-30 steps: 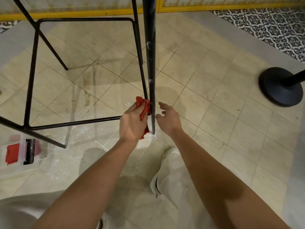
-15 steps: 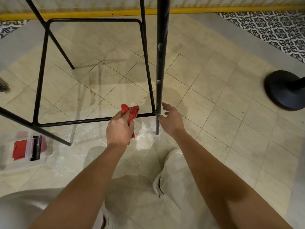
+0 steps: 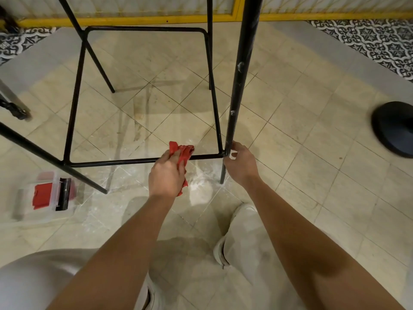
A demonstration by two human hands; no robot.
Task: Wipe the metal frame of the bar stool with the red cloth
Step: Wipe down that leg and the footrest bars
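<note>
Stool frame: black metal rods standing on the tiled floor; the near horizontal rung runs left to right just in front of both hands.
Red cloth: bunched in the left hand, pressed on the near rung a short way left of the corner joint.
Change in cloth: a second ago it sat against the upright leg at the corner; now it lies out along the rung, further left.
Left hand: clenched around the cloth, knuckles up, on top of the rung.
Right hand: fingers curled around the near right leg at the joint; a second ago it hung open beside that leg without touching.
Change in view: more of the frame's far side and the left legs now show.
Writing: no readable lettering anywhere.
Plastic box: clear, on the floor at left, something red inside; blurred, contents unclear.
Black round base: cut off by the right edge.
Hidden: stool seat is out of view above; most of the cloth is covered by the left hand.
Leg marks: pale chips on the right leg's paint.
</note>
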